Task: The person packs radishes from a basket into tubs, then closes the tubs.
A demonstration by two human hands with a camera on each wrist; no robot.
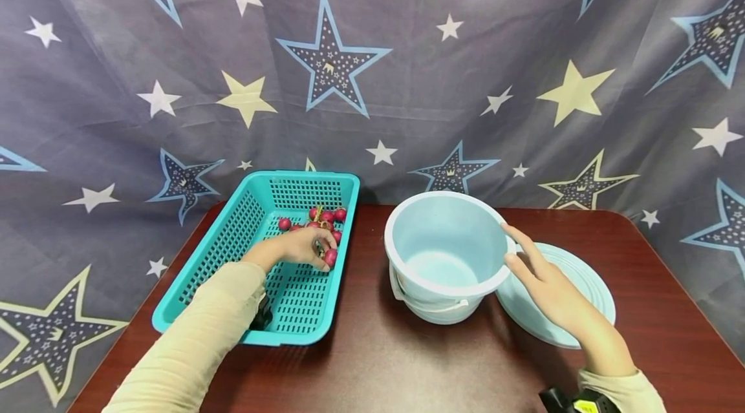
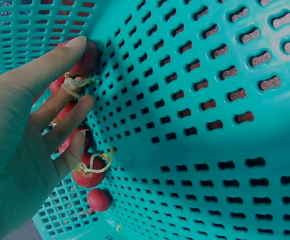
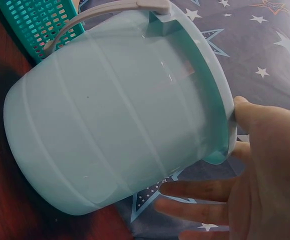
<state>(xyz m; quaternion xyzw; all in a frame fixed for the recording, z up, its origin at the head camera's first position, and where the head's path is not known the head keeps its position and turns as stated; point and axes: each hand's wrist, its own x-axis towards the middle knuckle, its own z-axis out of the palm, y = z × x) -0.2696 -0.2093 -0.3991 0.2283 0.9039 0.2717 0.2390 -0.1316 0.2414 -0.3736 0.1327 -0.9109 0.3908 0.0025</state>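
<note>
My left hand (image 1: 302, 248) reaches into the turquoise plastic basket (image 1: 238, 225), pinching a red radish (image 1: 330, 258) between thumb and fingers near the basket's right wall. In the left wrist view the thumb lies over this radish (image 2: 88, 59), whose pale stem stub shows between the fingers. More radishes (image 2: 88, 175) lie behind and below the fingers. At the light-blue bucket (image 1: 431, 306), my right hand (image 1: 544, 280) holds the right side of the rim with thumb and index finger. Its other fingers stretch out beside the bucket wall in the right wrist view.
A light-blue round lid (image 1: 573, 277) lies on the dark red-brown table (image 1: 372, 361) behind the right hand. The bucket's handle (image 1: 433, 305) hangs down at its front. A grey cloth with stars (image 1: 378, 6) hangs along the table's back edge.
</note>
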